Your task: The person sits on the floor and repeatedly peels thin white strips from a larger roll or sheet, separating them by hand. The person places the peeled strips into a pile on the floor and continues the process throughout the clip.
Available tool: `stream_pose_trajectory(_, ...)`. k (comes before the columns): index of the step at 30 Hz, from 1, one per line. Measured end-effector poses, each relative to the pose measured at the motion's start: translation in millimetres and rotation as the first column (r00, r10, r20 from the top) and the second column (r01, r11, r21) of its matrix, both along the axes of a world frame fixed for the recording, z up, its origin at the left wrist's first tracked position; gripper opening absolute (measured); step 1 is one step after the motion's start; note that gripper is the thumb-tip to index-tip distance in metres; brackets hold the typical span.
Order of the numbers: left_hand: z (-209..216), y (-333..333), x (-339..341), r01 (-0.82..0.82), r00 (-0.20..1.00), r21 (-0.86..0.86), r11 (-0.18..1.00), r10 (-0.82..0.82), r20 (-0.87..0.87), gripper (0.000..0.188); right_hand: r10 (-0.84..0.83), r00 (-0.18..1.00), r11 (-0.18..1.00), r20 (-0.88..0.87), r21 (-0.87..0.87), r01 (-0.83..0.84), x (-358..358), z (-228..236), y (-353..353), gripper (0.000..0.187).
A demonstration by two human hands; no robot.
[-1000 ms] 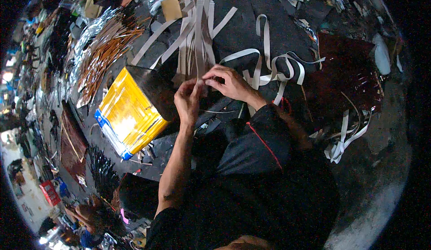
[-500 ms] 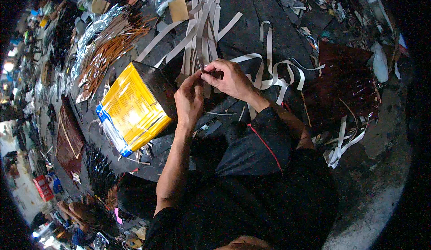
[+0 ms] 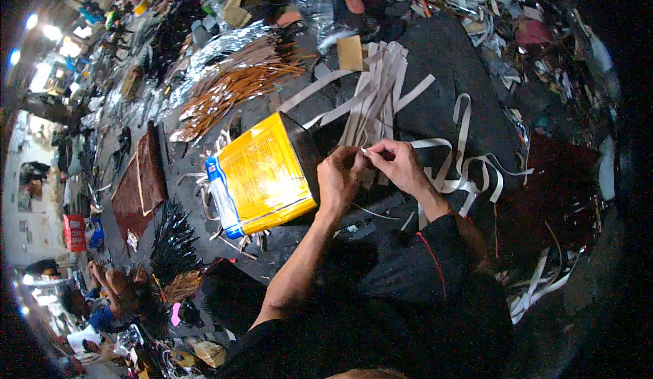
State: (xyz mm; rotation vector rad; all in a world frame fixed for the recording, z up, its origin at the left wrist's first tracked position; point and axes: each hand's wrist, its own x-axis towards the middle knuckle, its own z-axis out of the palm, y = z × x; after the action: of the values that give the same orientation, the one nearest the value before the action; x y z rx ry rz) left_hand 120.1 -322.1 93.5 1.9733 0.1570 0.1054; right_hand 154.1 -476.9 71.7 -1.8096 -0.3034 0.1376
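Head view looks steeply down, close over both hands (image 3: 371,171); fisheye bends the dark worktable (image 3: 462,66) at the rim.

A pale grey strip (image 3: 368,152), narrow and flat, is pinched at its near end, running far into a fanned bundle of strips (image 3: 378,90) on the dark bench (image 3: 442,66).

Two bare hands, left hand (image 3: 338,178) and right hand (image 3: 401,166), both ungloved. Left forearm bare up to a short black sleeve at lower centre of frame. Black garment with a thin red seam line over the right side, lower centre-right. No rings or wristwear discernible.
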Motion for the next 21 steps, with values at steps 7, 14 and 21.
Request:
stream_pose_trajectory(7, 9.3, 7.8, 8.5, 0.033, 0.999, -0.228, 0.973, -0.024, 0.043, 0.019, 0.007, 1.000, 0.991, -0.007, 0.136, -0.006, 8.1, 2.8, 6.0, 0.020)
stream_pose_trajectory(14, -1.5, 22.3, 12.9, 0.113, 0.979, 0.078, 0.991, -0.125, 0.164, 0.016, 0.092, 0.996, 0.995, 0.018, 0.026, -0.092, 14.0, 11.2, 4.4, 0.025)
stream_pose_trajectory(21, 2.8, 8.3, 14.3, -0.013, 0.996, 0.118, 0.993, 0.003, 0.084, 0.019, 0.034, 0.980, 0.997, 0.196, 0.064, -0.047, 7.7, 0.6, 10.1, 0.014)
